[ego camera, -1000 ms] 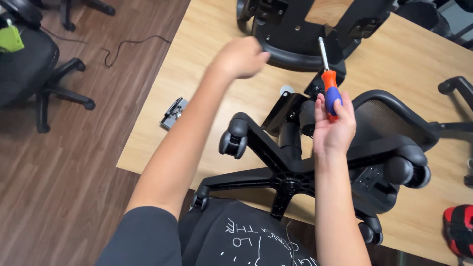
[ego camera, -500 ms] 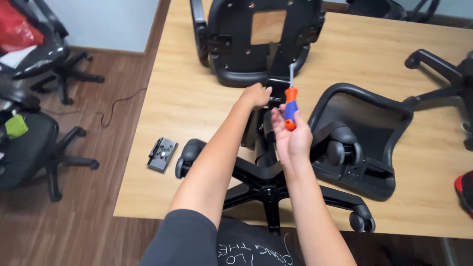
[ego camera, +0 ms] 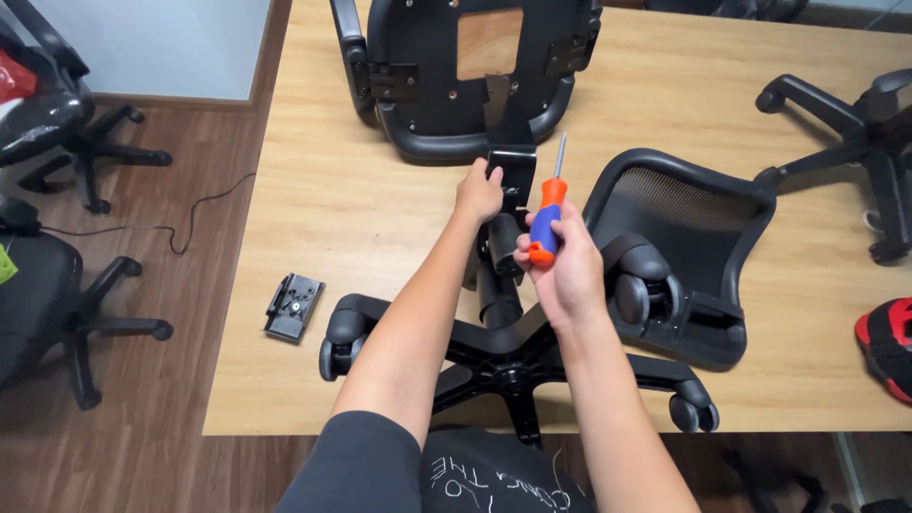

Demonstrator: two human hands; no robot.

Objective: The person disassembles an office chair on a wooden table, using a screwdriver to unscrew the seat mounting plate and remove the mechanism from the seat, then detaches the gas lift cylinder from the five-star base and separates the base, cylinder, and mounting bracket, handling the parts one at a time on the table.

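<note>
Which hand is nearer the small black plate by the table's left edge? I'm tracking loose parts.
Left. The left hand grips the chair bracket, on the plate's side; the right hand, holding the screwdriver, is farther right.

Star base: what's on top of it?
The gas cylinder rises from the star base hub, and a mesh backrest lies over its right side. Both forearms hide the hub joint and part of the cylinder.

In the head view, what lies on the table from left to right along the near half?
Small metal bracket → star-shaped wheeled chair base → right hand holding the screwdriver → mesh chair back → red and black thing at the edge.
</note>
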